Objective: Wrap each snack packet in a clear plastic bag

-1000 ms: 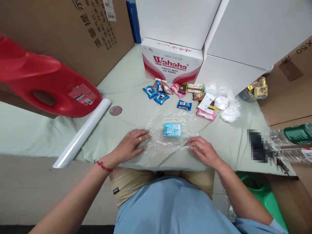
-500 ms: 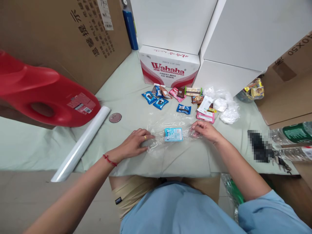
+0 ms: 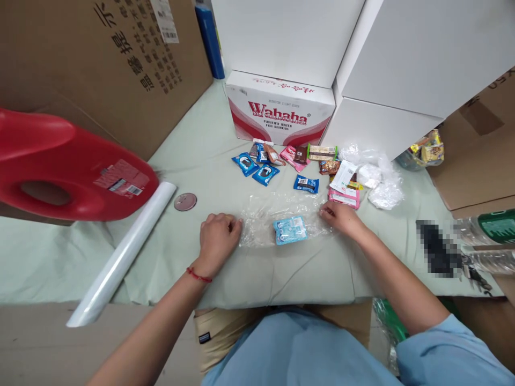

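Note:
A sheet of clear plastic film (image 3: pixel 257 225) is spread on the table between my hands. On it lies a small light-blue packet (image 3: pixel 290 230), slightly turned. My left hand (image 3: pixel 219 237) is closed at the film's left edge, thumb against the curled fingers. At the film's right end, the fingers of my right hand (image 3: pixel 338 215) pinch the plastic. Just beyond are wrapped snacks: a dark-blue packet (image 3: pixel 306 184), a pink packet (image 3: pixel 344 198) and a white packet (image 3: pixel 343 176).
A white roll (image 3: pixel 124 249) and a red jug (image 3: pixel 76 166) stand left, near a round brown disc (image 3: pixel 185 201). Behind the snacks is a Wahaha carton (image 3: pixel 281 115). Crumpled clear plastic (image 3: pixel 386 187) lies right, with bottles (image 3: pixel 497 228) and keys (image 3: pixel 477 276) farther over.
My left hand has gone from outstretched fingers to a closed grip at the film's left edge. The film looks flatter, and the light-blue packet has turned a little. My right hand keeps its pinch.

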The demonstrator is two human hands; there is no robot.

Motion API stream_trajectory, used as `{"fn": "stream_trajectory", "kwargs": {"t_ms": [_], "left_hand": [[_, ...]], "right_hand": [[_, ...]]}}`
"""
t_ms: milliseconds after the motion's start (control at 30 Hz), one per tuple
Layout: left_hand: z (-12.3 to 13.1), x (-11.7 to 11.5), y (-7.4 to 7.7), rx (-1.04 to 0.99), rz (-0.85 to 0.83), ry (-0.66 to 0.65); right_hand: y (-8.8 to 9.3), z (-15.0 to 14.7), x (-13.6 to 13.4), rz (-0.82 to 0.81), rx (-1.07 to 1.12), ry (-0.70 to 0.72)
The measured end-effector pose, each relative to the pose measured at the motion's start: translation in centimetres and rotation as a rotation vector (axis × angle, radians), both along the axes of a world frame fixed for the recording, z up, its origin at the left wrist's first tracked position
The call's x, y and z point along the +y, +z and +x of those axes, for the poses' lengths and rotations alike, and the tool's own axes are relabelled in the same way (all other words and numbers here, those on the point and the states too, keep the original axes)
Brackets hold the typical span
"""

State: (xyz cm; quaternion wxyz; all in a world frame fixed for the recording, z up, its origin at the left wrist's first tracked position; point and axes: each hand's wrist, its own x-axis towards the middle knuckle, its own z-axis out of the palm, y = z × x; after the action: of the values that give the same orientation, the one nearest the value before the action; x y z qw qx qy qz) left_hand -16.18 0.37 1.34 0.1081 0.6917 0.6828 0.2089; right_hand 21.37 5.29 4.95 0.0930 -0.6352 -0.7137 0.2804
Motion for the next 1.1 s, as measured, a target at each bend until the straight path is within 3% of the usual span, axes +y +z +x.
{"fn": "stream_trajectory", "kwargs": {"t_ms": [67,133,233,300,433,533,667,767,900,1000,1100], "left_hand": [[-0.4,-0.2,0.2,-0.016,0.049,0.057],[-0.8,-0.9,1.1,-0.041,0.150,0.143],[0.0,-3.2,3.0,-0.010,0.362,0.240],[1.6,-5.0,4.2,0.048,0.430,0.113],[6.4,-6.3,4.6,0.108,0.243,-0.440],[8.8,-4.9,3.6,0.160,0.073,-0.498],[9.5,-3.1,2.4,0.188,-0.006,-0.469],[9.5,-3.2,2.2,0.182,0.001,-0.461],[9.6,-3.7,2.2,0.154,0.007,-0.450],[9.6,-3.7,1.6,0.124,-0.019,-0.416],[9.2,-3.3,0.5,-0.027,-0.025,-0.405]], "right_hand": [[1.0,-0.1,0.3,0.190,-0.202,0.048],[2.1,-0.8,1.0,0.327,-0.263,0.104],[2.7,-3.1,2.9,0.371,-0.221,0.247],[2.4,-5.2,4.4,0.338,-0.193,0.371],[0.6,-9.5,6.5,0.263,-0.253,0.508],[-0.1,-11.3,7.4,0.228,-0.315,0.502],[0.9,-11.7,7.8,0.120,-0.232,0.553],[2.6,-11.2,6.7,0.155,-0.125,0.576],[3.8,-9.9,2.6,0.275,-0.023,0.675],[2.7,-8.7,-1.0,0.300,0.031,0.751],[0.2,-7.8,-3.8,0.329,0.122,0.680]]}}
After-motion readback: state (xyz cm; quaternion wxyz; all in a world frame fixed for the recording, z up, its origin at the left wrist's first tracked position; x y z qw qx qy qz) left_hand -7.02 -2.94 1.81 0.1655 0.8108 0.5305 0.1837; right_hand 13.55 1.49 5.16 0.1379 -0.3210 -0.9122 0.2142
